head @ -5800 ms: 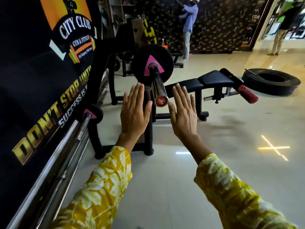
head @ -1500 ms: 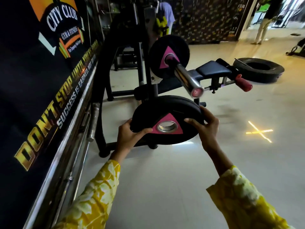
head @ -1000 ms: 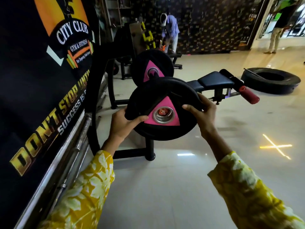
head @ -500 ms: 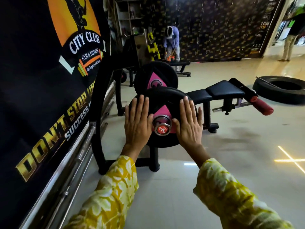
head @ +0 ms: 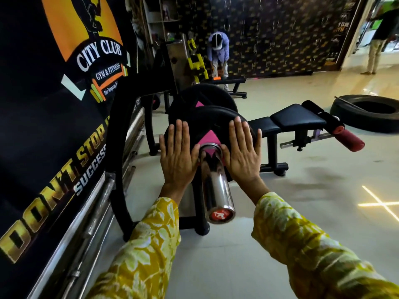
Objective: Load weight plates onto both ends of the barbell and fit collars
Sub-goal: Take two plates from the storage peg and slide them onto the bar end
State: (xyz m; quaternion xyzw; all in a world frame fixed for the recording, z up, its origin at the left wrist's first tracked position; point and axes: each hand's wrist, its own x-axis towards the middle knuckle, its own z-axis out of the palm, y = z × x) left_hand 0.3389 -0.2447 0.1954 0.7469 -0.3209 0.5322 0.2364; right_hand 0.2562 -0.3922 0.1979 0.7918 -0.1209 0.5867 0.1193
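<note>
As both palms press flat on a black weight plate (head: 207,123) threaded onto the chrome barbell sleeve (head: 216,186), the left hand (head: 178,160) and right hand (head: 243,158) sit either side of the bar, fingers (head: 238,134) straight and grasping nothing. A second plate (head: 203,94) sits further in, seemingly not yet touching. Uneven pressure could tilt the near plate and jam it, and fingertips at the rim risk a pinch where the plates meet. With no collar in view, it could slide off the open end.

Two weight plates (head: 211,117) (head: 192,94), one barbell (head: 216,186) and two hands, left (head: 178,160) and right (head: 241,158), in the foreground; one padded bench (head: 295,117), one tyre (head: 367,113), one wall banner (head: 54,104) and two other people (head: 218,50) (head: 380,29) fill the gym.
</note>
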